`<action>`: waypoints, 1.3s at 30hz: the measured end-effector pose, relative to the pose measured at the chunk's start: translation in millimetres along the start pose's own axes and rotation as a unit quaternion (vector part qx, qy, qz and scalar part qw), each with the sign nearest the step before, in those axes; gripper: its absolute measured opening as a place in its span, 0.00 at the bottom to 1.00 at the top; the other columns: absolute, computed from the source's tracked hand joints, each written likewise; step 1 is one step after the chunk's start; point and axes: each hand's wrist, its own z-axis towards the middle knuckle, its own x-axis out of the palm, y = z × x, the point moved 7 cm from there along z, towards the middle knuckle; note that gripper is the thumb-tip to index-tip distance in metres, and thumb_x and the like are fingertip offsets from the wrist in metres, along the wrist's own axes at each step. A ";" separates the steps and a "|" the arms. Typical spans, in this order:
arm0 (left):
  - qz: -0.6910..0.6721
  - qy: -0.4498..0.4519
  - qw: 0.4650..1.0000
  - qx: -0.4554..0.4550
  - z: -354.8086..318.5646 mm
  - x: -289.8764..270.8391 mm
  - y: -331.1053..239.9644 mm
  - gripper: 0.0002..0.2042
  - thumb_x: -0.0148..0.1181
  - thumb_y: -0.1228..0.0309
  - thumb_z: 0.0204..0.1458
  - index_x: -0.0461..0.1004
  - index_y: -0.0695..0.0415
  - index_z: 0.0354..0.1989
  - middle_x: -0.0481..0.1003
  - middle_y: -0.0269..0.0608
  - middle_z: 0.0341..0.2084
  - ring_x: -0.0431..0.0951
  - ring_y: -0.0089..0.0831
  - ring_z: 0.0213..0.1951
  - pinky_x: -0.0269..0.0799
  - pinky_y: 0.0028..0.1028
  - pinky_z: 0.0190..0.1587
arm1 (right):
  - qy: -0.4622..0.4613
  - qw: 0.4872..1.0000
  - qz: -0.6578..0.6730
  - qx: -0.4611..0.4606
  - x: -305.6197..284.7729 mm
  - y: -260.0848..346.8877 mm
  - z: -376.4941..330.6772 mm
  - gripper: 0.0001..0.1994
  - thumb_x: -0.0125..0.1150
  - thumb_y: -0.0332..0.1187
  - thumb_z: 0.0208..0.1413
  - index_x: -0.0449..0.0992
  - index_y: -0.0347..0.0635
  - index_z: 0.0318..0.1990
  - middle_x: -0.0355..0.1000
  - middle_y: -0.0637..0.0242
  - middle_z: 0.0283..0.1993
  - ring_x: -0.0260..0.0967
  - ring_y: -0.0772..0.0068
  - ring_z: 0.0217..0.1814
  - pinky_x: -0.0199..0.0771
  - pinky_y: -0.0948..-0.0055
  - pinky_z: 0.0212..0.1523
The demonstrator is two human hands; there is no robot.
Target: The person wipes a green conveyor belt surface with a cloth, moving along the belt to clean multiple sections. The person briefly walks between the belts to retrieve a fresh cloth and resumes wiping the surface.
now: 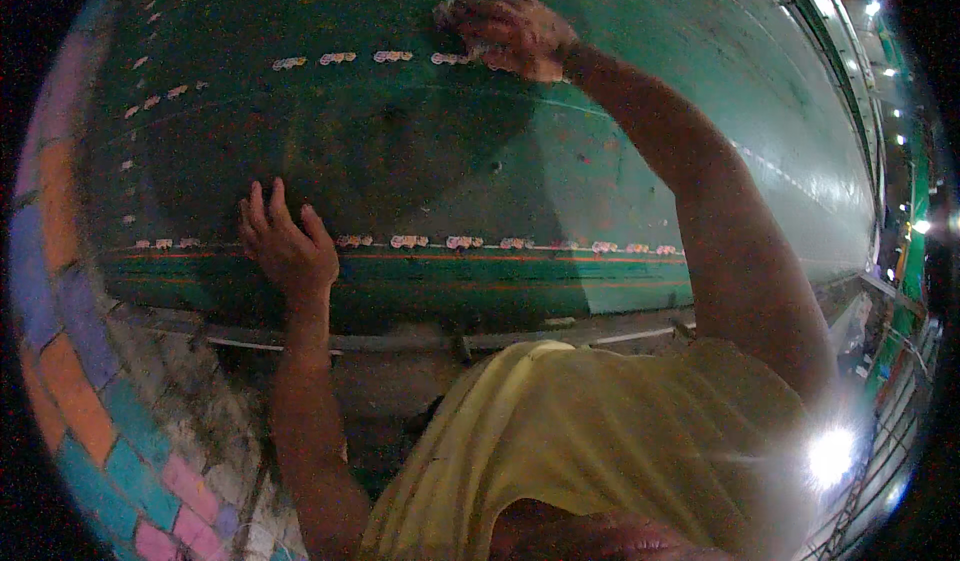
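- A broad green wall (pixel 620 161) fills most of the view, running off toward the far right, where it narrows beside a row of bright lights (pixel 880 61).
- Along its lower edge runs a ledge with a grey rail (pixel 400 341); below that lies rough, pale ground.
- A curved border of coloured tiles (pixel 70 391) closes in the left side.
- Two rows of small white stickers cross the wall: an upper row (pixel 340 58) and a lower row (pixel 480 243) just above an orange line.
- The left hand (pixel 288 246) lies flat on the wall, fingers spread, at the left end of the lower row, covering part of it.
- The right hand (pixel 510 33) is raised to the right end of the upper row, fingers curled down against the wall; what lies under them is hidden, and whether they pinch anything cannot be told.
- A yellow shirt (pixel 600 441) blocks the bottom middle.
- A glare spot (pixel 830 456) washes out the lower right.
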 end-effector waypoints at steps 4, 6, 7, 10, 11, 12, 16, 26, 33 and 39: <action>0.004 0.020 1.000 -0.019 -0.1 -0.6 0.3 0.26 0.58 0.59 0.71 0.72 0.52 0.75 0.66 0.53 0.78 0.63 0.61 0.78 0.56 0.63 0.78 | -0.027 0.987 0.010 0.157 -27.9 -44.7 58.3 0.25 0.58 0.47 0.76 0.75 0.51 0.75 0.65 0.56 0.83 0.62 0.44 0.83 0.65 0.43 0.80; -0.014 0.024 0.999 -0.027 6.7 -9.8 -9.6 0.25 0.58 0.59 0.71 0.72 0.51 0.75 0.66 0.52 0.78 0.63 0.60 0.79 0.56 0.61 0.79 | -0.035 0.958 0.046 0.283 -40.3 -35.8 62.4 0.24 0.53 0.44 0.80 0.73 0.44 0.76 0.65 0.53 0.82 0.63 0.44 0.81 0.65 0.43 0.79; 0.003 0.034 0.999 -0.029 6.8 -6.2 -11.6 0.25 0.58 0.59 0.71 0.72 0.51 0.75 0.66 0.51 0.78 0.62 0.59 0.79 0.56 0.61 0.79 | -0.067 0.942 0.044 0.325 -34.6 -29.8 55.4 0.24 0.53 0.42 0.80 0.72 0.41 0.76 0.66 0.49 0.79 0.65 0.42 0.79 0.66 0.41 0.76; 0.035 0.039 0.998 -0.025 14.4 0.8 -10.1 0.26 0.58 0.58 0.72 0.72 0.50 0.76 0.65 0.48 0.79 0.62 0.57 0.80 0.56 0.60 0.79 | -0.079 0.965 0.007 0.249 14.1 27.6 23.6 0.28 0.68 0.45 0.68 0.75 0.61 0.75 0.67 0.54 0.79 0.64 0.40 0.80 0.67 0.42 0.78; 0.030 0.033 0.998 -0.033 10.8 2.8 -2.8 0.26 0.58 0.58 0.72 0.72 0.49 0.76 0.65 0.47 0.79 0.61 0.57 0.80 0.55 0.60 0.79 | -0.102 0.964 0.078 0.232 27.4 72.6 -1.5 0.28 0.68 0.44 0.67 0.75 0.61 0.74 0.67 0.53 0.79 0.63 0.38 0.80 0.66 0.40 0.79; 0.018 0.030 0.999 -0.033 9.9 8.2 -0.7 0.26 0.58 0.58 0.72 0.71 0.49 0.76 0.65 0.46 0.79 0.61 0.57 0.80 0.55 0.61 0.79 | -0.125 0.956 0.145 0.222 37.2 114.8 -33.5 0.28 0.68 0.44 0.66 0.76 0.60 0.74 0.66 0.52 0.80 0.62 0.37 0.80 0.64 0.38 0.79; 0.019 0.013 0.999 -0.024 5.1 9.2 3.0 0.26 0.59 0.59 0.71 0.71 0.50 0.76 0.65 0.48 0.79 0.61 0.58 0.80 0.54 0.62 0.79 | 0.003 0.994 0.085 -0.070 8.5 264.3 -153.7 0.25 0.66 0.47 0.69 0.79 0.52 0.70 0.68 0.53 0.79 0.61 0.40 0.83 0.64 0.38 0.81; 0.018 0.019 1.000 -0.017 2.8 3.8 -8.0 0.27 0.60 0.61 0.69 0.71 0.51 0.76 0.65 0.49 0.79 0.61 0.59 0.79 0.54 0.62 0.79 | -0.135 0.968 -0.051 0.207 -33.3 32.4 -103.0 0.24 0.64 0.43 0.71 0.78 0.52 0.72 0.70 0.54 0.78 0.64 0.44 0.82 0.67 0.43 0.78; 0.004 0.018 0.999 -0.033 9.5 12.7 -5.2 0.26 0.60 0.59 0.70 0.72 0.49 0.76 0.65 0.45 0.79 0.60 0.57 0.80 0.54 0.63 0.78 | -0.098 0.979 0.118 0.136 50.3 143.8 87.3 0.25 0.65 0.48 0.68 0.80 0.51 0.69 0.72 0.55 0.74 0.68 0.45 0.76 0.71 0.45 0.76; 0.003 0.009 1.000 -0.015 5.9 5.8 5.4 0.26 0.60 0.60 0.70 0.72 0.51 0.75 0.65 0.49 0.79 0.60 0.60 0.79 0.54 0.65 0.78 | -0.092 0.982 0.143 -0.083 -17.3 250.7 -60.0 0.28 0.69 0.46 0.64 0.79 0.52 0.71 0.70 0.58 0.77 0.66 0.45 0.79 0.68 0.42 0.78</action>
